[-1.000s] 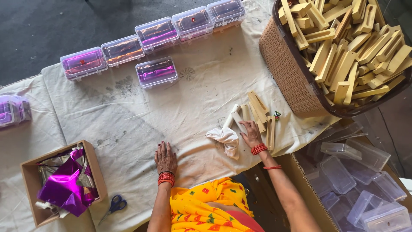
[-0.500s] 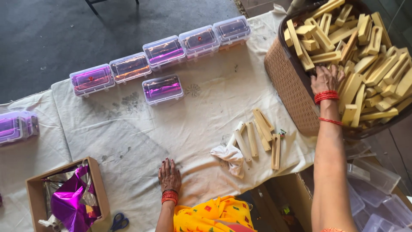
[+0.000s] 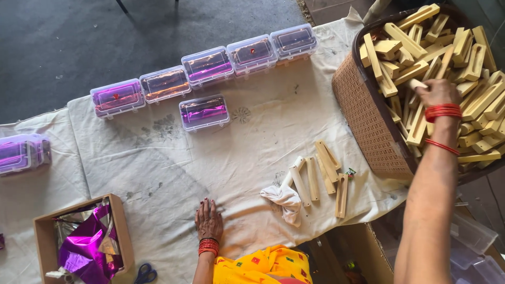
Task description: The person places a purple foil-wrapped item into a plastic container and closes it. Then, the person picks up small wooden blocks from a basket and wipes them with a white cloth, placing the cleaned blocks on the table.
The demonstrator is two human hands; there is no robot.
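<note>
1. The right hand (image 3: 437, 92) is reaching out over the brown woven basket (image 3: 368, 121) at the far right, fingers curled around the end of one pale wooden block (image 3: 415, 83) on top of the heap. Red bangles sit on that wrist.
2. The basket is piled with the same slotted wooden blocks lying every which way, and it sits on the right end of the cloth-covered table (image 3: 158, 163).
3. The left hand (image 3: 209, 220) lies flat on the cloth at the near edge, palm down, fingers spread and loose, not gripping anything. It wears red bangles too.
4. Between the two hands, a small bunch of wooden blocks (image 3: 323, 176) lies loose on the cloth, just left of the basket, with a crumpled white rag (image 3: 285, 199) touching their near left side.
5. Along the far edge there's a row of five clear plastic boxes (image 3: 208, 66) with shiny purple foil inside, and a sixth clear box (image 3: 204, 111) sits just nearer than the row.
6. More of those boxes (image 3: 21, 153) are at the far left edge of the view.
7. Near left corner: a cardboard box (image 3: 42, 231) stuffed with purple foil sheets (image 3: 84, 252), and blue-handled scissors (image 3: 144, 273) just right of it.
</note>
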